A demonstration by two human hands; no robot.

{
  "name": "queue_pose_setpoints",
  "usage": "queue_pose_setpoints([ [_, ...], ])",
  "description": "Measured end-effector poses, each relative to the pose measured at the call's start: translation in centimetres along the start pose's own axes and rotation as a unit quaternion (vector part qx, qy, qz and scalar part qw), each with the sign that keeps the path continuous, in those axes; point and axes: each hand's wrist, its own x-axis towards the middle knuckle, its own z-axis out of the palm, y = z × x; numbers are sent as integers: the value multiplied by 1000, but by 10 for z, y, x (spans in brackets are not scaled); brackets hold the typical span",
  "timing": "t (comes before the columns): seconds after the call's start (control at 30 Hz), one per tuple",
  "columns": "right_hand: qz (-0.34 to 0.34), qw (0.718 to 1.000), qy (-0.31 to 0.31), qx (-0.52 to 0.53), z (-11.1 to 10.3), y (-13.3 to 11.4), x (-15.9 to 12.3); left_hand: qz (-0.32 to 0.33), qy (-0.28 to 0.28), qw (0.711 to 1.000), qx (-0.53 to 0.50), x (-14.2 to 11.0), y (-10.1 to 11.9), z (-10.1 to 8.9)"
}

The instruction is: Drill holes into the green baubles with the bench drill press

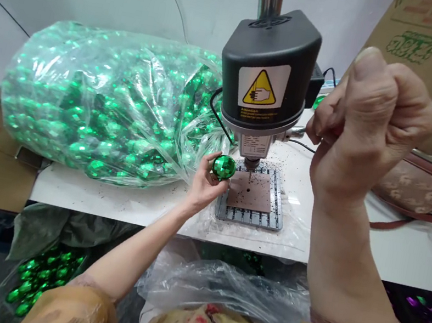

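White bench [108,201] | green faceted bauble [224,167] | cupped in left fingers [212,185]

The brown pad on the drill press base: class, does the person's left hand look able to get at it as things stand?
Probably yes: the left hand sits right beside the brown pad with nothing between them, though it is holding a green faceted ornament.

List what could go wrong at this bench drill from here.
The left hand holds a green mirrored egg-shaped ornament beside the spindle of the black bench drill, so its fingers could meet the spindle if the right hand pulls the silver lever. Dark specks on the white tabletop could unsettle the ornament. The clear plastic bag of green ornaments lies near the black cable, which might snag.
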Motion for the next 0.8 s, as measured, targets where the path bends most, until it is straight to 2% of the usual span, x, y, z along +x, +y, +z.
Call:
queue_pose_setpoints([
  [0.1, 7, 1000, -1, -1, 0, -2, 0, -133, -19, 970, -202, -4, 1, 13],
  [0.17, 9, 1000, 1, -3, -1, -2, 0, -170, -6, 948, -269, 4, 1, 15],
  [0.27, 8, 1000, 3, -4, 0, -1, -1, -159, 26, 947, -278, 16, -4, 17],
  [0.4, -1, 1000, -1, -1, -1, 0, -2, -134, -17, 971, -199, 21, -17, 22],
  [0.5, -5, 1000, -5, 0, -2, 0, -2, -117, -19, 980, -163, 18, -26, 28],
  [0.67, -7, 1000, -10, -3, -3, -1, -4, -108, -1, 975, -192, 15, -33, 33],
  [0.8, -9, 1000, -8, -2, -3, -2, -5, -87, -12, 973, -216, 15, -34, 33],
])
